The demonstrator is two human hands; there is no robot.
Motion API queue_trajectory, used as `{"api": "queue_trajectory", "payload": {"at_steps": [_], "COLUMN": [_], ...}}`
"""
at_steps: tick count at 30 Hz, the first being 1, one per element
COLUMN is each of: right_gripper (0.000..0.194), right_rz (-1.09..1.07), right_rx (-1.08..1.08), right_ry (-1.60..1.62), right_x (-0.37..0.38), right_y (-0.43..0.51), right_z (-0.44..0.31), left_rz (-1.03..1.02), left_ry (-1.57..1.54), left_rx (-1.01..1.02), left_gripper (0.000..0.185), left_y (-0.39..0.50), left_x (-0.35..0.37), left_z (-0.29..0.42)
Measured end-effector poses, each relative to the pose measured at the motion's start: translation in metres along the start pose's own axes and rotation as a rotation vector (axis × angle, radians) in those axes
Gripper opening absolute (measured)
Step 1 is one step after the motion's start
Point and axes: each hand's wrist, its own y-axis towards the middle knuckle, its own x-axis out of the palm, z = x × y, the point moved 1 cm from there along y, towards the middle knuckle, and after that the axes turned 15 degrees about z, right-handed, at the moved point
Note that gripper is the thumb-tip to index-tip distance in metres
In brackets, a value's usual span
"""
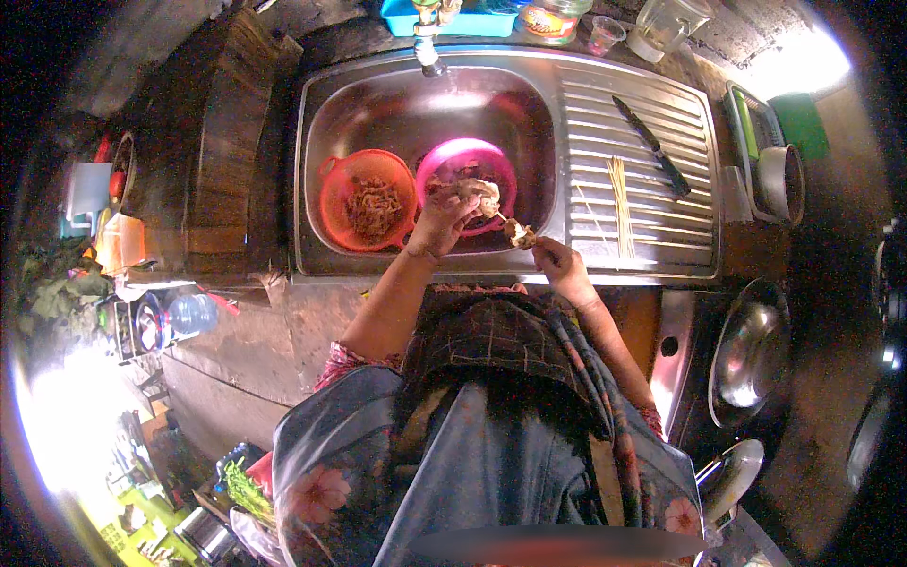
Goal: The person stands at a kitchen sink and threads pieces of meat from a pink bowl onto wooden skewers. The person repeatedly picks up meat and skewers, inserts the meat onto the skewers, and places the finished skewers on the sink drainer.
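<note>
Above the near side of a pink basin (503, 157), my left hand (446, 216) grips a pale, folded piece of meat or offal (483, 197). A thin skewer (500, 215) runs from that piece to a browner chunk (519, 234). My right hand (558, 264) holds the skewer's other end by the sink's front rim. Dark pieces lie in the pink basin, partly hidden by my left hand. Left of it, an orange plastic colander (333, 212) holds a heap of brownish strips (374, 205). Both vessels sit in the steel sink bowl (368, 106).
Several bamboo skewers (621, 212) and a black-handled knife (652, 145) lie on the ribbed drainboard (592, 106). A faucet (426, 53) overhangs the sink's back edge. Behind stand a blue tray (397, 20), a jar (555, 21) and a blender jug (666, 28). A wok (750, 354) is at right.
</note>
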Motion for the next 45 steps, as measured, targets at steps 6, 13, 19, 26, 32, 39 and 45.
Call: {"api": "queue_trajectory", "payload": {"at_steps": [6, 13, 19, 26, 32, 39, 45], "right_gripper": [0.023, 0.027, 0.029, 0.035, 0.024, 0.021, 0.018], "right_rz": [-0.108, -0.205, -0.123, -0.243, -0.475, -0.467, -0.508], "right_rx": [0.116, 0.019, -0.17, -0.215, 0.019, -0.221, -0.676], "right_ry": [0.0, -0.071, 0.021, 0.115, 0.266, -0.094, -0.246], "right_x": [0.001, -0.008, -0.015, -0.007, 0.005, 0.072, 0.19], "right_y": [0.003, 0.013, 0.018, 0.007, 0.009, 0.062, 0.096], "right_z": [-0.001, 0.014, 0.033, 0.019, 0.034, 0.018, -0.059], "left_rz": [0.03, 0.04, 0.122, 0.143, 0.19, 0.651, 0.901], "left_ry": [0.081, 0.044, 0.085, 0.245, -0.114, 0.282, 0.033], "left_rx": [0.04, 0.031, 0.015, -0.001, 0.062, 0.16, 0.438], "left_gripper": [0.022, 0.007, 0.034, 0.035, 0.032, 0.038, 0.044], "left_y": [-0.008, -0.026, -0.039, -0.036, -0.042, -0.094, -0.16], "left_x": [0.005, 0.028, 0.047, 0.055, 0.006, -0.12, -0.172], "left_z": [-0.004, -0.018, -0.046, -0.085, -0.053, -0.033, -0.031]}}
